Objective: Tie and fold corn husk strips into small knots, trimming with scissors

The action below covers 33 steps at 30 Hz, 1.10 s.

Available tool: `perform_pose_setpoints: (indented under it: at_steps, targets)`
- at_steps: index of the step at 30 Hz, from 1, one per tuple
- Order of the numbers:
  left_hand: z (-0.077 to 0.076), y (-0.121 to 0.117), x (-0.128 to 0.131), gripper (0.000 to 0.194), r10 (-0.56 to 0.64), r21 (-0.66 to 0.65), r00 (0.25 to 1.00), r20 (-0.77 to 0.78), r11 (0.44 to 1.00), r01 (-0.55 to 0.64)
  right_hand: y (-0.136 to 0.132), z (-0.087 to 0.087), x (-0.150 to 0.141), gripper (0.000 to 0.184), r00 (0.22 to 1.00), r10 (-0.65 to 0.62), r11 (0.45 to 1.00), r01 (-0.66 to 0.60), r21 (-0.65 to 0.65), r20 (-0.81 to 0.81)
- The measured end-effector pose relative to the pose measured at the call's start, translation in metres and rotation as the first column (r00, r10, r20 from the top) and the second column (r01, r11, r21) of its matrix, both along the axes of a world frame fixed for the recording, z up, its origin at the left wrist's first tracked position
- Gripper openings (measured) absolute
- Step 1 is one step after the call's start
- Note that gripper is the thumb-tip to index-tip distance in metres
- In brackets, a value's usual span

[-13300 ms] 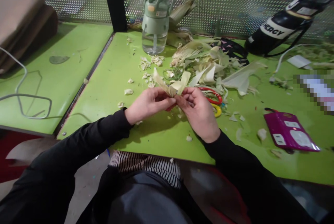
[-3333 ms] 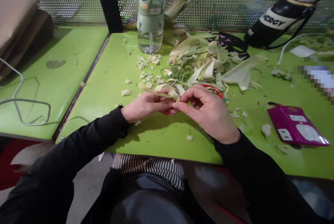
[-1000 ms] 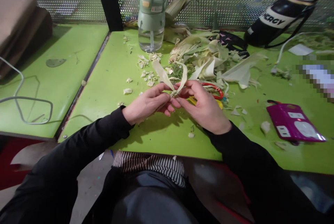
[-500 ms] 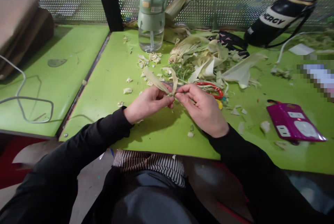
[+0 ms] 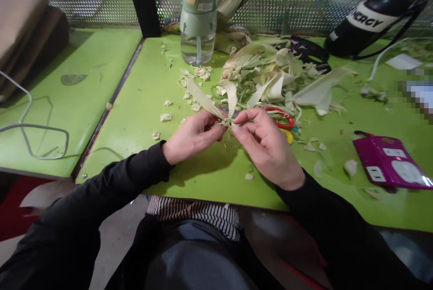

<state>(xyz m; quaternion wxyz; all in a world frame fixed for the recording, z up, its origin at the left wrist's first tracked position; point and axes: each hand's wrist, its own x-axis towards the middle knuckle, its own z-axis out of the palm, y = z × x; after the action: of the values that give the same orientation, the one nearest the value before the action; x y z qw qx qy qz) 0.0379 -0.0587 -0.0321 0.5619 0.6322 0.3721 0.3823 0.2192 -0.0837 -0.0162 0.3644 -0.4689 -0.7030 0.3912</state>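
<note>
My left hand (image 5: 196, 135) pinches a small knotted piece of corn husk (image 5: 227, 122) between thumb and fingers. Two pale strips stand up from the knot like a pair of long ears. From the other side, my right hand (image 5: 265, 143) holds the short right end of the same piece at its thumb and index fingertips. Part of the knot is hidden by my fingers. Just behind my hands lie scissors (image 5: 287, 119) with a red handle, a yellow part showing beside it. A heap of torn corn husks (image 5: 270, 71) lies past them.
A green water bottle (image 5: 198, 24) stands behind the husks. On the right are a tilted black bottle (image 5: 368, 19) and a purple power socket (image 5: 392, 161). Husk scraps (image 5: 165, 117) dot the green table (image 5: 135, 123). A grey cable (image 5: 37, 157) curls at left, near brown bags (image 5: 27, 33).
My right thumb and index finger have spread a little and shifted right. The two upright husk strips lean somewhat differently. The view has turned slightly left.
</note>
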Motion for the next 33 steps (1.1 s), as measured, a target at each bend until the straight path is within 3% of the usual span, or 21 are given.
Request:
perform_pose_setpoints:
  at_steps: [7,12,17,24,29,33]
  targets:
    - [0.01,-0.002,-0.003,0.018,0.004,0.03,1.0,0.013,1.0,-0.005,0.001,0.002,0.003,0.018,0.988,-0.048,0.99,0.028,0.136,0.148]
    - [0.01,-0.001,-0.006,0.015,0.017,0.054,1.0,-0.008,0.998,-0.016,0.001,0.002,0.003,0.019,0.991,-0.007,0.995,-0.006,0.1,0.13]
    - [0.007,-0.004,-0.002,0.011,-0.124,0.034,0.992,-0.036,0.992,0.125,0.006,-0.006,0.0,0.027,0.998,-0.022,1.0,0.021,0.011,0.06]
    - [0.019,-0.01,0.0,0.024,-0.109,-0.016,0.992,-0.056,0.994,0.108,0.004,-0.012,-0.007,0.027,0.974,-0.112,0.994,0.107,-0.037,-0.197]
    - [0.019,-0.013,0.003,0.029,-0.191,-0.105,0.98,-0.063,0.977,0.184,0.006,-0.017,-0.01,0.028,0.956,-0.153,0.988,0.153,-0.022,-0.249]
    - [0.02,-0.014,0.003,0.024,-0.152,-0.24,0.988,-0.016,0.96,0.144,0.012,-0.018,-0.006,0.029,0.956,-0.151,0.988,0.137,-0.074,-0.25]
